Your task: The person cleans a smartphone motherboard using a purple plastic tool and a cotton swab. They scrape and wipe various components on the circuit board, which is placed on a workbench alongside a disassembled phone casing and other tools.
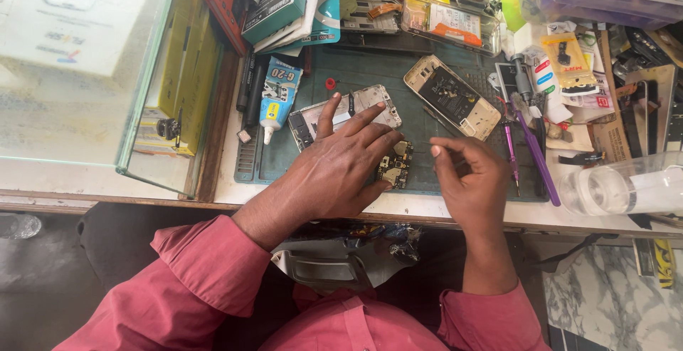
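On the green work mat (341,73), the left hand (341,169) lies flat with fingers spread across an opened phone frame (356,109), its thumb touching a small circuit board (395,166) at the mat's near edge. Just right of the board, the right hand (473,180) curls its fingers together around a thin tool, barely visible. A second phone frame (452,97) lies farther back on the mat.

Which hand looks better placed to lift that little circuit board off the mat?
Probably the left. The left hand already lies spread over the circuit board, fingertips touching it. The right hand hovers beside it, fingers pinched together as if on something small, though I cannot tell what.
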